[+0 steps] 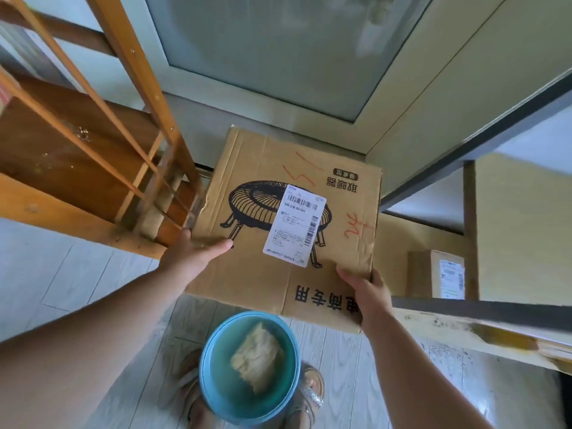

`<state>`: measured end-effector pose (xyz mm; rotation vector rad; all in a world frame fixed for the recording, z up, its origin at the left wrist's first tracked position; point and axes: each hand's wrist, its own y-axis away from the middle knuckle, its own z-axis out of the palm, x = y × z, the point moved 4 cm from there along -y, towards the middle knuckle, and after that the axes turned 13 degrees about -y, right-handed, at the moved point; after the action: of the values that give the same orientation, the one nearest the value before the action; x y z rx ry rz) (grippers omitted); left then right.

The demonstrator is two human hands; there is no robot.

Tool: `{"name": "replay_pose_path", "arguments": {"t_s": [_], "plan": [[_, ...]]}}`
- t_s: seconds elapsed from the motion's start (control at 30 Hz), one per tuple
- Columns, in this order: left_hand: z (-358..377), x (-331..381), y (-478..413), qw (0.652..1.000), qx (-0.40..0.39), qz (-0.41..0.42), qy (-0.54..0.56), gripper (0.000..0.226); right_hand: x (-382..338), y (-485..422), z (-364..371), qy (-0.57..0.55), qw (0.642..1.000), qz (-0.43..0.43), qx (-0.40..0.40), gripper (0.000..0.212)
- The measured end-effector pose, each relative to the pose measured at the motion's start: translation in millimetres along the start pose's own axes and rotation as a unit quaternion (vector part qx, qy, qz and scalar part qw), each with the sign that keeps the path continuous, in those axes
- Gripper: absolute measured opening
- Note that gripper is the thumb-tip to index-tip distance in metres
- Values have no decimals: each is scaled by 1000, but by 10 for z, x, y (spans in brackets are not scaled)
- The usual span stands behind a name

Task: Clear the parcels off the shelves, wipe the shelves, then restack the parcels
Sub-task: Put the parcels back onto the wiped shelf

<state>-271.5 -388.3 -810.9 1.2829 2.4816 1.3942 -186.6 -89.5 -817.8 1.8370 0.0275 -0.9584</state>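
Observation:
A large brown cardboard parcel (pixel 278 168) with a heater drawing and a white shipping label is held in front of me above the floor. My left hand (pixel 193 255) grips its left edge, thumb lying on the top face. My right hand (pixel 366 289) grips its near right corner, thumb on top. A wooden shelf unit (pixel 62 144) stands at the left, its boards bare and dusty. On the right is a grey-framed shelf (pixel 464 308) with a small cardboard parcel (pixel 436 274) on a lower level.
A blue basin (pixel 213 382) of water with a beige cloth (pixel 257 357) in it sits on the pale plank floor by my sandalled feet. A frosted glass door (pixel 278 51) stands behind the parcel.

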Motion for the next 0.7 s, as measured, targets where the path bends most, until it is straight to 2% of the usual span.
{"name": "replay_pose_path", "arguments": {"t_s": [0.13,0.2,0.4,0.57,0.7], "plan": [[-342,-9,568,1000,11,17,-6,98,-175,684,-180,-19,1000,-16,3,43],[-460,-73,804,1000,16,22,-4,98,-214,949,-264,-16,1000,-25,0,43],[-751,-310,1771,998,45,34,16,94,-332,1761,-577,-17,998,-51,-21,62],[-807,-460,2559,998,39,48,32,91,-322,2381,-1073,-35,997,-60,-19,74],[-789,-412,2962,996,24,64,49,90,-310,2728,-1416,-40,997,-68,0,72]]}}
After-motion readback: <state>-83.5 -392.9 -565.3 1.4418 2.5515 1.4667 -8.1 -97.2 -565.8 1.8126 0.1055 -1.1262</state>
